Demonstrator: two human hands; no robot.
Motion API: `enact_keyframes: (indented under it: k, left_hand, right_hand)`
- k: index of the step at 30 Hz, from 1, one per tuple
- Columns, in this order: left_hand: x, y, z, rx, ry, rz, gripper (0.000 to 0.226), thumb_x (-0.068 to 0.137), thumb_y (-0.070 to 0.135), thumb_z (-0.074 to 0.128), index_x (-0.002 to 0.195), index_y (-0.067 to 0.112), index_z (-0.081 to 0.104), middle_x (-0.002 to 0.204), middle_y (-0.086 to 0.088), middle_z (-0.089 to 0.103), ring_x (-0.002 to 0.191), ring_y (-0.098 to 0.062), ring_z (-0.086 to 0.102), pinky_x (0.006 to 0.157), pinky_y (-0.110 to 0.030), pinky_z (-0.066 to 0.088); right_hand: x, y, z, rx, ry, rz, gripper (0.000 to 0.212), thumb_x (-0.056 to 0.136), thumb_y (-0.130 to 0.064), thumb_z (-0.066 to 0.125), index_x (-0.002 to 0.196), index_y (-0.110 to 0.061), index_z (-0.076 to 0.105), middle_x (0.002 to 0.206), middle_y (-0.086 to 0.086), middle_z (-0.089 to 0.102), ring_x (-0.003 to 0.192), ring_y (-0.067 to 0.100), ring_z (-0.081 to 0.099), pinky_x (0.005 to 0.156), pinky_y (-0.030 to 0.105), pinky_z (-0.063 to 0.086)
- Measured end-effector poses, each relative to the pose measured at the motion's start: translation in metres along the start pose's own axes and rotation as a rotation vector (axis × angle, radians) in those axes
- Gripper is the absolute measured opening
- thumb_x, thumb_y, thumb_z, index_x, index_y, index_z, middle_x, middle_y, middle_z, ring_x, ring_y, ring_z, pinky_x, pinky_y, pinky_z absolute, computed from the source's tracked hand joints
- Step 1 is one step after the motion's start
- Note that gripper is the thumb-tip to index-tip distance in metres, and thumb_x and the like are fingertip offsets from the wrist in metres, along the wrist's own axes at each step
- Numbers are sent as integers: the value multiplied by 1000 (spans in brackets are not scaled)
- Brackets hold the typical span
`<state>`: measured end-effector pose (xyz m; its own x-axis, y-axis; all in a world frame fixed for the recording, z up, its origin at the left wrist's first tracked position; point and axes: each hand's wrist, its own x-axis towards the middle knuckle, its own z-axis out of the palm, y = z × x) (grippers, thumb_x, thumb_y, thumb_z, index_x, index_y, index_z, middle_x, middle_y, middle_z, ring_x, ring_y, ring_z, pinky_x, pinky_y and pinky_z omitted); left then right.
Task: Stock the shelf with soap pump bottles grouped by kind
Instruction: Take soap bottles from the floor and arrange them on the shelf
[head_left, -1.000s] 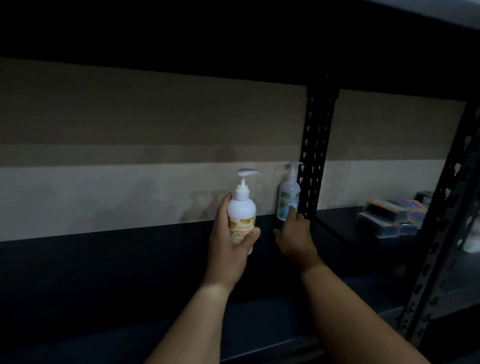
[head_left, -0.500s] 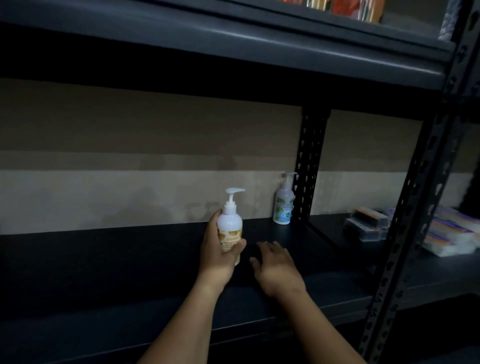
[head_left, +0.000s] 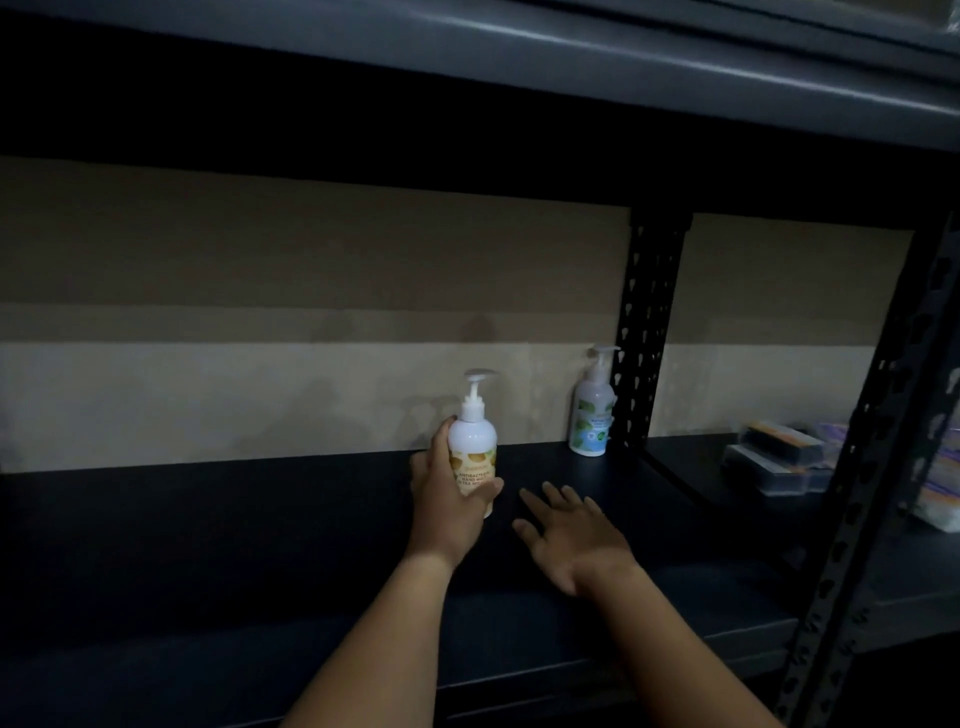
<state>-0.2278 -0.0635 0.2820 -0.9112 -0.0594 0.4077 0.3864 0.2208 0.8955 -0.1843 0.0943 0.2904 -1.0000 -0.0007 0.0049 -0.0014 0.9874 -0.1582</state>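
Note:
My left hand (head_left: 445, 506) grips a white pump bottle with an orange label (head_left: 474, 441), upright over the middle of the dark shelf (head_left: 260, 519). A second white pump bottle with a green and blue label (head_left: 591, 410) stands alone at the back right of the shelf, beside the perforated black post (head_left: 647, 332). My right hand (head_left: 569, 535) is spread flat, fingers straight, low over the shelf just right of the held bottle and holds nothing.
The shelf runs dark and wide to the left. Beyond the post, the neighbouring bay holds flat boxed packs (head_left: 779, 462). Another perforated upright (head_left: 872, 467) stands in front at the right. An upper shelf (head_left: 519, 57) hangs overhead.
My right hand has let go of the green-labelled bottle at the back and drawn away toward me, now flat. The orange-labelled bottle has come lower, near the shelf.

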Motion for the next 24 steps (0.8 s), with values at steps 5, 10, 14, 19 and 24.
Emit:
enact_keyframes:
  k: [5,10,14,19,24]
  left_hand:
    - [31,-15,7,85,47,7,96,77,11,86,154,36,34,151,-2,31,135,-25,45,105,-34,48]
    - [55,-21,14,108,74,-6,97,77,3,86,156,27,35,150,-9,37,132,-26,48,60,3,42]
    - [71,-26,18,150,123,-50,84,70,14,92,143,21,49,135,-5,52,123,-25,56,92,-25,50]
    - [81,-30,23,126,190,-109,61,68,15,95,116,10,59,117,-6,68,105,-22,66,84,-28,50]
    - [89,-33,27,210,238,-104,63,62,24,98,112,11,63,115,-7,68,107,-25,67,94,-39,56]
  right_hand:
    - [16,5,-3,11,5,-43,63,104,-59,23,161,-32,14,170,1,5,156,20,2,126,37,3]
    - [30,10,-2,43,27,-63,65,103,-61,27,161,-32,17,170,1,8,156,19,5,125,35,4]
    - [35,12,-2,71,39,-74,66,102,-62,28,160,-33,19,170,0,9,156,18,5,125,35,4]
    - [35,13,0,104,58,-77,66,102,-62,31,160,-33,21,169,-1,10,156,17,6,125,33,4]
    - [35,15,1,131,66,-77,67,101,-64,32,159,-34,22,169,-2,11,156,16,6,125,33,4]
